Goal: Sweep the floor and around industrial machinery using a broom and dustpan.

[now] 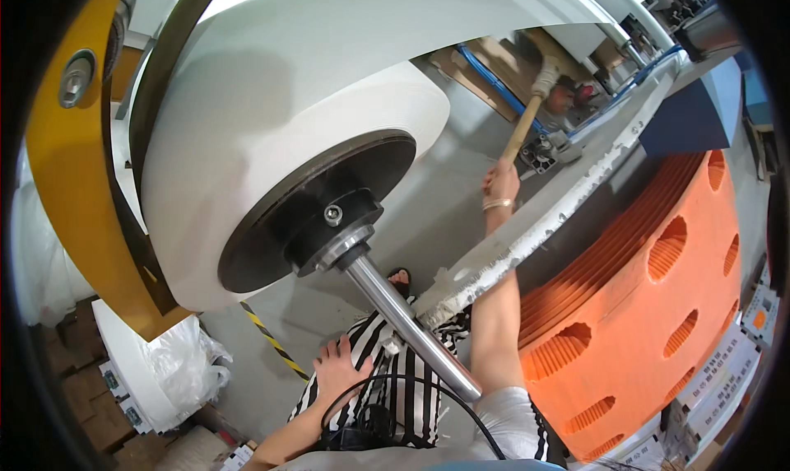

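Observation:
My right hand reaches forward under a pale, chipped frame edge, its fingers wrapped round the wooden handle of a tool. The tool points away from me; a pale wrapped-looking part shows near its far end, and its head blends into the brown things behind. Flat on my striped trousers, my left hand lies with its fingers spread, holding nothing. Between and ahead of my hands a bright steel shaft juts from the black hub of a large white roll.
A yellow machine panel curves along the left. On the right stands a big orange block with oval holes. A black cable loops before me. Plastic-wrapped material lies lower left, near yellow-black floor tape.

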A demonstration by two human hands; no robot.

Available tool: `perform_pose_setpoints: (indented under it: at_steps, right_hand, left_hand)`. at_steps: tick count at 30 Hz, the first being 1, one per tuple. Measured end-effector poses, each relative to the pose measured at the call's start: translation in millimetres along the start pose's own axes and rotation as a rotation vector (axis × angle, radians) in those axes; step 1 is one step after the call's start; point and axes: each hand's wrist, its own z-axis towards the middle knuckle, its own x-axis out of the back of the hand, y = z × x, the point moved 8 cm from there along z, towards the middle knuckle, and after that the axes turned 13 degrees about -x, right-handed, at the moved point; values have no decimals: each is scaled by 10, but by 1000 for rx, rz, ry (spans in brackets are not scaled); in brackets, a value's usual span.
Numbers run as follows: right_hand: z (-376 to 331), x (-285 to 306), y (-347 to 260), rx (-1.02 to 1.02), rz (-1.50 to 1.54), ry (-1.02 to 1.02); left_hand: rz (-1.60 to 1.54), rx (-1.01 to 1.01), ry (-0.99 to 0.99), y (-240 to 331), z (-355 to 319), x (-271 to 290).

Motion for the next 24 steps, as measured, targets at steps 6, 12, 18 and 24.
perform_pose_setpoints:
  at_steps: [6, 12, 18, 24]
  right_hand:
    - [25, -243, 11, -481, 517, -688]
    - [-1180, 189, 483, -228, 186, -392]
    - [-1195, -8, 198, -146, -159, -96]
    - [203, -182, -40, -242, -59, -103]
  left_hand:
    - [22, -4, -9, 31, 32, 68]
    - [32, -24, -108, 58, -18, -83]
    - [46, 2, -107, -19, -7, -104]
    - [18, 2, -69, 31, 87, 23]
